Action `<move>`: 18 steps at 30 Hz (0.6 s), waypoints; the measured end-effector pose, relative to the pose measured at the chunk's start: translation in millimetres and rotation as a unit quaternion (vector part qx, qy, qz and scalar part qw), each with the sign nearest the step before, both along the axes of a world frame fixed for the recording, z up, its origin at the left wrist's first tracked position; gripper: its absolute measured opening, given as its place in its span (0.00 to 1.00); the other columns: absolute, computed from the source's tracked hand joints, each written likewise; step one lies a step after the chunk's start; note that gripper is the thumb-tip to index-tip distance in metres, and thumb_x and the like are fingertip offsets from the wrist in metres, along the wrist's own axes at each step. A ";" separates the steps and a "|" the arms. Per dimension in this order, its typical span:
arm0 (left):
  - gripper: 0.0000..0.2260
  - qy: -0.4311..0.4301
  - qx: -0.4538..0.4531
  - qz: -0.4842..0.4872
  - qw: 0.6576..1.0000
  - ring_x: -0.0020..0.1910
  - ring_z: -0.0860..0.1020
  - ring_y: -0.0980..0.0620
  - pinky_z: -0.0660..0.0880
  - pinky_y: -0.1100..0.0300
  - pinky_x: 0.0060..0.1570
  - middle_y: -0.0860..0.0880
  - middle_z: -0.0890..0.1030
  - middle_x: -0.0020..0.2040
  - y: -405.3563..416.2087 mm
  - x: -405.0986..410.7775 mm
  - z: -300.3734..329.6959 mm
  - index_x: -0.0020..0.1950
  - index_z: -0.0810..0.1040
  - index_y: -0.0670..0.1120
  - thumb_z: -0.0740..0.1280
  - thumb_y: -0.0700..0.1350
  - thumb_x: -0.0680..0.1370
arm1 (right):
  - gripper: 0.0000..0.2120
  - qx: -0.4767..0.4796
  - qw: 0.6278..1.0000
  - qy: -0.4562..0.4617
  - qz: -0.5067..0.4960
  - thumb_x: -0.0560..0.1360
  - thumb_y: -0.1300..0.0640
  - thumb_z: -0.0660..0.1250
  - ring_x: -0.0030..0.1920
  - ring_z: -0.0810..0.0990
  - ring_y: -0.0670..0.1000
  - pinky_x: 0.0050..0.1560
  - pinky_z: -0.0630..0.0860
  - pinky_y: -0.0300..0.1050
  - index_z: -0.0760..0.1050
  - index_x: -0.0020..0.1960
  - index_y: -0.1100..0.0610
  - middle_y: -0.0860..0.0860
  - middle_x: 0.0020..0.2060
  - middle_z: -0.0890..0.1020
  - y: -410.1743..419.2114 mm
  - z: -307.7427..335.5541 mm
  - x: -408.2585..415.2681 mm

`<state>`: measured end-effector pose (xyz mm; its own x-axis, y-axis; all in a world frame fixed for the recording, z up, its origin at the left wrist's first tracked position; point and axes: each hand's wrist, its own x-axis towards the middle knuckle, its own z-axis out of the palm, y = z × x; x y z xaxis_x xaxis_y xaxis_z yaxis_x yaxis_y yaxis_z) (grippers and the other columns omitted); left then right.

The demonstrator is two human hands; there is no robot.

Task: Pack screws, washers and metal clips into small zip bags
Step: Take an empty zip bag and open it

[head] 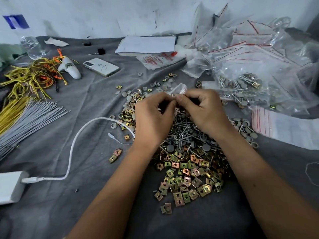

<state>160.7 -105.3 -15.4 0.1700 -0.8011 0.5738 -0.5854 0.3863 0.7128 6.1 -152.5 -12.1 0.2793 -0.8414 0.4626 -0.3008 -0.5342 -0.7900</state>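
Note:
My left hand (151, 116) and my right hand (202, 111) meet fingertip to fingertip above the parts heap, both pinching a small clear zip bag (179, 89) whose top sticks up behind my fingers. Under my hands lies a pile of silver screws (183, 131) with grey round washers (170, 147) among them. In front of that spreads a heap of gold-coloured square metal clips (188, 175). More washers and clips (131, 99) are scattered to the left and behind.
Filled zip bags (250, 69) pile up at back right, with flat empty bags (284, 125) at right. A white cable (72, 150) runs from a charger (10, 185) at left. Grey and yellow ties (25, 114), a phone (101, 66) and a bottle (31, 45) lie on the grey cloth.

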 end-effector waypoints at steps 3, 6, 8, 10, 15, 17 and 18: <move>0.06 -0.006 0.009 0.012 1.000 0.33 0.80 0.55 0.74 0.63 0.35 0.52 0.82 0.34 -0.7 -2.5 -1.6 0.43 0.83 0.44 0.72 0.41 0.80 | 0.11 -0.006 1.000 0.008 0.020 0.80 0.56 0.70 0.30 0.73 0.40 0.32 0.67 0.34 0.82 0.40 0.58 0.41 0.28 0.77 -1.4 -0.9 -0.2; 0.06 -0.031 -0.022 0.048 0.998 0.33 0.78 0.54 0.73 0.60 0.34 0.51 0.81 0.35 1.4 -6.6 -0.8 0.43 0.81 0.43 0.70 0.41 0.79 | 0.11 -0.009 0.999 0.010 0.032 0.80 0.56 0.70 0.30 0.73 0.39 0.33 0.67 0.33 0.81 0.39 0.56 0.42 0.28 0.77 -0.3 1.4 -1.9; 0.05 -0.014 -0.046 0.097 0.994 0.33 0.77 0.55 0.73 0.59 0.34 0.52 0.80 0.35 0.6 -0.4 1.3 0.43 0.80 0.44 0.70 0.39 0.78 | 0.13 -0.011 0.999 0.011 0.031 0.80 0.55 0.71 0.29 0.72 0.40 0.31 0.67 0.36 0.80 0.37 0.57 0.46 0.28 0.77 1.3 3.4 -4.7; 0.03 0.005 -0.075 0.139 0.987 0.34 0.78 0.53 0.75 0.55 0.35 0.50 0.81 0.36 -1.3 8.4 2.3 0.43 0.80 0.42 0.70 0.37 0.77 | 0.13 -0.029 0.999 0.023 0.008 0.78 0.57 0.73 0.28 0.72 0.44 0.29 0.68 0.42 0.78 0.35 0.59 0.50 0.27 0.78 1.9 3.3 -5.8; 0.05 -0.064 -0.119 0.116 0.984 0.35 0.72 0.51 0.68 0.62 0.36 0.48 0.77 0.38 4.0 -8.2 1.8 0.44 0.76 0.41 0.71 0.37 0.75 | 0.10 -0.103 0.985 0.057 -0.125 0.69 0.65 0.70 0.30 0.69 0.47 0.30 0.68 0.46 0.70 0.34 0.60 0.50 0.28 0.73 1.9 2.3 4.1; 0.08 -0.064 -0.071 0.085 0.992 0.38 0.73 0.51 0.71 0.60 0.39 0.49 0.76 0.42 3.2 -12.3 -1.4 0.48 0.74 0.42 0.72 0.43 0.75 | 0.09 -0.114 0.986 0.041 -0.111 0.71 0.65 0.70 0.31 0.70 0.45 0.32 0.72 0.48 0.70 0.38 0.59 0.47 0.30 0.73 2.4 2.3 4.3; 0.10 -0.048 -0.048 0.074 0.995 0.40 0.75 0.50 0.74 0.57 0.41 0.50 0.77 0.43 2.5 -12.2 -2.9 0.49 0.74 0.43 0.73 0.45 0.76 | 0.09 -0.116 0.988 0.038 -0.090 0.72 0.64 0.71 0.33 0.73 0.47 0.33 0.74 0.51 0.70 0.39 0.59 0.47 0.32 0.74 2.9 2.2 4.3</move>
